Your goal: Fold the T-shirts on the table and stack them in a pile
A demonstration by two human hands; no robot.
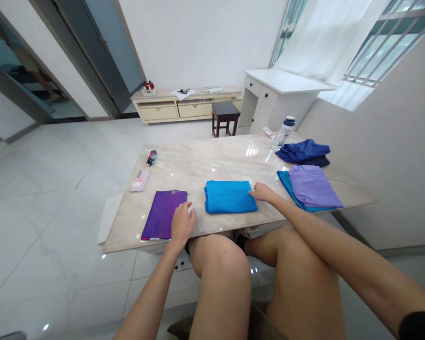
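Folded blue cloth [230, 197], centre of the frame, on the pale table [198, 160]: my right hand [264, 192], fingers curled, meets its right edge; whether they pinch it I cannot tell. My left hand [182, 224], loosely open, lies by the purple cloth [158, 215], lower left. The blue cloth should prove light, limp, somewhat slippery, hardly fragile; best grip: opposite short edges, all layers between thumb and fingers
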